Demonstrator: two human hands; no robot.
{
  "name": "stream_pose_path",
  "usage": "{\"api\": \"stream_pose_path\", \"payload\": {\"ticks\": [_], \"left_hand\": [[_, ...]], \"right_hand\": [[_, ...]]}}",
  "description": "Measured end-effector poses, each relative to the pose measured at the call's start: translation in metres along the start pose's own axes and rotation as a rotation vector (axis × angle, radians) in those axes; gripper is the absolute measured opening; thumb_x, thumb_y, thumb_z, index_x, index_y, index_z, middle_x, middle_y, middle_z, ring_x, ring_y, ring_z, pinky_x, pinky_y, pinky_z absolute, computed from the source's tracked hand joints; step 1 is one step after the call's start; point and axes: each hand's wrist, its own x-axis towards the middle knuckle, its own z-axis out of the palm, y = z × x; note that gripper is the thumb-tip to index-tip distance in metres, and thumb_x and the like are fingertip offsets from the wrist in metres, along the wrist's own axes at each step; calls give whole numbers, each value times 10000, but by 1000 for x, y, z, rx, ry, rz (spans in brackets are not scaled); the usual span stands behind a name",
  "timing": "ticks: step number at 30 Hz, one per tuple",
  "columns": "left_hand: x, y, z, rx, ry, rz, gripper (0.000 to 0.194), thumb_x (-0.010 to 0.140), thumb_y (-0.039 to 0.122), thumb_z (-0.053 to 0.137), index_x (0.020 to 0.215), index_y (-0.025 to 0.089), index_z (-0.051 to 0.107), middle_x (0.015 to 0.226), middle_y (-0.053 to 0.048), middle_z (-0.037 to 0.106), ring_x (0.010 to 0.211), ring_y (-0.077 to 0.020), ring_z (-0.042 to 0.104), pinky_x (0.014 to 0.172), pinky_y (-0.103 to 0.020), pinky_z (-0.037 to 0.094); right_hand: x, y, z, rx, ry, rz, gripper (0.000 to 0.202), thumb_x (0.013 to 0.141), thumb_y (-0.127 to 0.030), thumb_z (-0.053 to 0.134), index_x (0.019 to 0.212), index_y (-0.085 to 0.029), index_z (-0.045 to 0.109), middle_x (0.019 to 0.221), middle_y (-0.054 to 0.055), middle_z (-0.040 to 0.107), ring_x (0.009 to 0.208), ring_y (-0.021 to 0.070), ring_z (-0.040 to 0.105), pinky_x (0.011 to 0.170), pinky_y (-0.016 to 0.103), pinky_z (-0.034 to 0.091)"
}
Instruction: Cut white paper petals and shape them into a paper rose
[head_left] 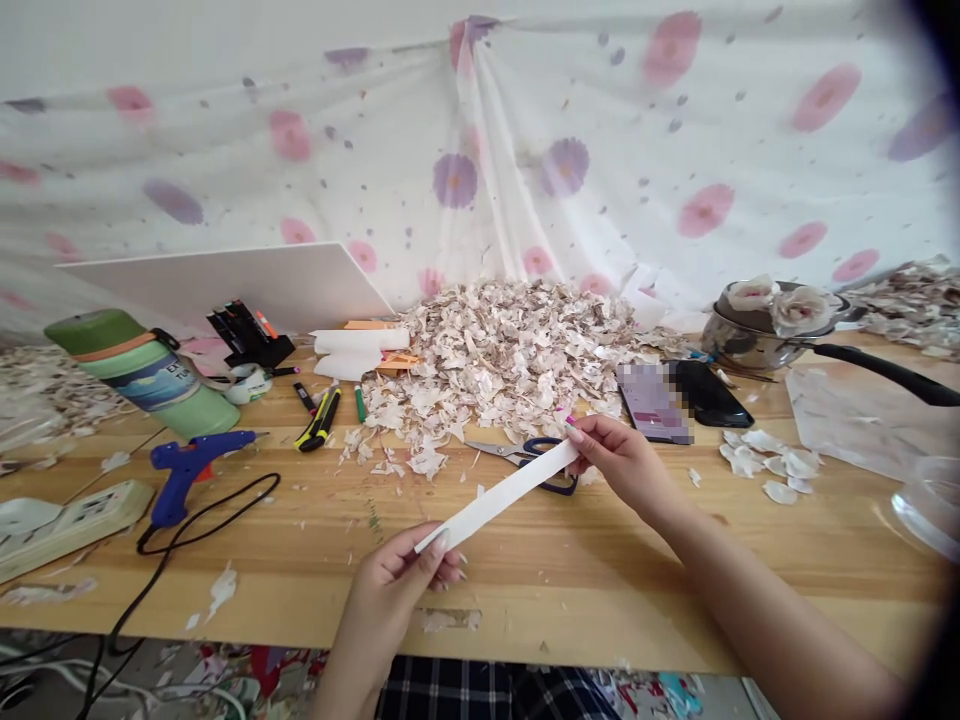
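Observation:
A narrow white paper strip [499,500] is stretched slantwise above the front of the table. Its lower left end is pinched between the thumb and fingers of my left hand [409,575]. At the upper right end, my right hand [611,455] grips it between thumb and fingertips. Just behind the strip lie scissors [551,480] with dark blue handles, partly covered by the strip and my right hand. Beyond them spreads a large heap of pale, petal-like scraps [502,350].
To the left are a blue glue gun [180,470] with a looping cord, a power strip [112,525], a green bottle [150,375] and a yellow-black utility knife [319,418]. On the right are two phones [709,393], loose petals [772,460] and a pot [750,335] topped with paper-like flowers.

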Motion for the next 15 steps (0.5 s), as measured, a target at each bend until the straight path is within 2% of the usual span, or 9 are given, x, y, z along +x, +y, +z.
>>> {"api": "stream_pose_path", "payload": {"ticks": [3,6,10,15], "left_hand": [[5,-1,-1,-37,46,50,481,636,509,786,928,130,736,709,-66,728,609,-162,645,590,-260,511],[6,-2,-3,-91,52,42,418,638,445,802,903,128,744,670,-55,717,577,-135,623,566,-232,481],[7,-1,-8,-160,49,0,402,608,378,828,901,115,748,646,-54,708,559,-127,606,560,-230,465],[6,2,-11,-231,104,11,388,585,329,833,896,112,751,627,-55,703,551,-125,594,576,-249,473]], "right_hand": [[-1,2,2,23,-37,67,440,692,-607,716,734,-189,588,591,-4,683,519,137,650,533,254,509],[-2,0,2,30,-98,144,429,690,-567,740,770,-160,630,598,29,712,522,146,672,528,251,524],[-3,-5,1,35,-160,208,366,656,-455,806,772,-132,678,646,49,739,516,116,662,527,217,522],[-4,-8,1,38,-211,241,325,653,-422,812,734,-134,687,649,50,743,489,100,634,504,207,507]]}}
